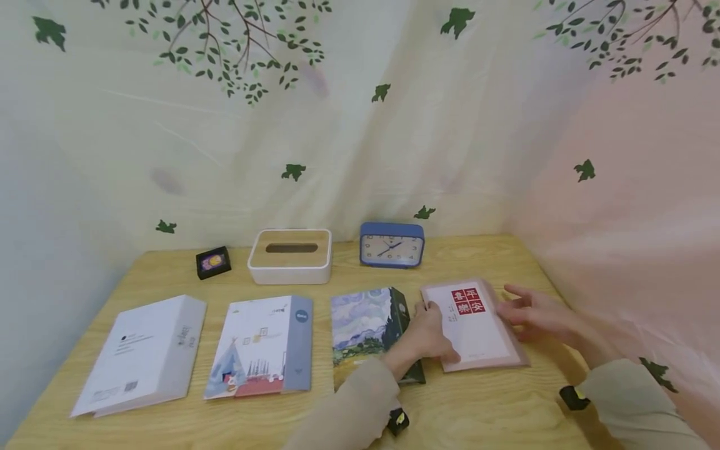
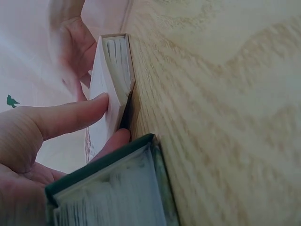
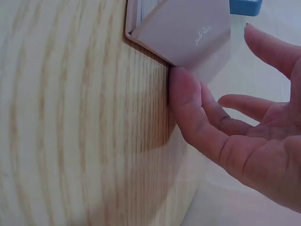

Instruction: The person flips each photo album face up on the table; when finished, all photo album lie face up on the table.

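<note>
A thick pink hardcover book (image 1: 478,340) with a white front and red square characters lies at the right of the table. My left hand (image 1: 424,334) pinches its left edge, thumb on the cover and a fingertip under the side, as the left wrist view shows. At the opposite side is my right hand (image 1: 534,312); in the right wrist view its fingertips (image 3: 183,87) touch the pink spine (image 3: 197,42) low at the tabletop, while the thumb stands away. Beside my left hand lies a dark green book (image 1: 360,331) with a painted landscape cover, partly hidden by my forearm.
Left along the table lie a book with a tent picture and blue spine (image 1: 253,350) and a white book (image 1: 140,356). Behind stand a blue alarm clock (image 1: 392,250), a white tissue box (image 1: 289,275) with a wooden top, and a small black framed box (image 1: 212,262).
</note>
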Action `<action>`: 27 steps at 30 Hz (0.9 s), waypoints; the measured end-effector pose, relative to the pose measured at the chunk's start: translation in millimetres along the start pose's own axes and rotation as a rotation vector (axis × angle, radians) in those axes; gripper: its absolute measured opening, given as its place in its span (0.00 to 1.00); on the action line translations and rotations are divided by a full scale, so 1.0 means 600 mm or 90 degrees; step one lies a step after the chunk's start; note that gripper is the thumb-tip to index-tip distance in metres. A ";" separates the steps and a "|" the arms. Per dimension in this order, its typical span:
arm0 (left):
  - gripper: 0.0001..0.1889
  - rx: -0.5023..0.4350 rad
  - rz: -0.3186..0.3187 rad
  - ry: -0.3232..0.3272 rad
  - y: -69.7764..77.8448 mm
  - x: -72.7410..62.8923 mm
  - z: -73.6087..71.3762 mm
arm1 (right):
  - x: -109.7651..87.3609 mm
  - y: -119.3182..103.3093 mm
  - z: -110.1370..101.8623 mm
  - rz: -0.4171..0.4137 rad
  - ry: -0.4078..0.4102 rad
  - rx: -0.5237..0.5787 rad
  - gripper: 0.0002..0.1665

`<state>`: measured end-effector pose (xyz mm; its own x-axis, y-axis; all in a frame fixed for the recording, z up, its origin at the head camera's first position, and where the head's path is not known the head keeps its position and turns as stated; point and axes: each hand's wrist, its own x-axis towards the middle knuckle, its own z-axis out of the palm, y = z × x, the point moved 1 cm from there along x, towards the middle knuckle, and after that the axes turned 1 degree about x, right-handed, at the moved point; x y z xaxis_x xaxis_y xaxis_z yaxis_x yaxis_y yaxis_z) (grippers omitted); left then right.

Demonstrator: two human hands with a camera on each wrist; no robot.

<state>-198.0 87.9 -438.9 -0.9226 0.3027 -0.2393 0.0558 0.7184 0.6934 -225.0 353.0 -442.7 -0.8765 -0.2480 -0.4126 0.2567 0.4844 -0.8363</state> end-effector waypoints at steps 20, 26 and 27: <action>0.60 -0.002 -0.017 0.023 0.001 -0.001 0.006 | 0.016 -0.001 0.003 0.029 0.000 -0.061 0.52; 0.60 0.007 -0.024 0.020 0.004 -0.001 0.006 | 0.016 0.000 0.002 0.030 0.001 -0.052 0.51; 0.60 0.007 -0.026 0.019 0.005 -0.001 0.007 | 0.015 0.000 0.002 0.035 0.005 -0.049 0.51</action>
<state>-195.6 92.3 -439.3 -0.9354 0.2542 -0.2459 0.0226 0.7367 0.6758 -232.5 349.7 -446.7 -0.8649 -0.2131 -0.4545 0.2726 0.5608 -0.7818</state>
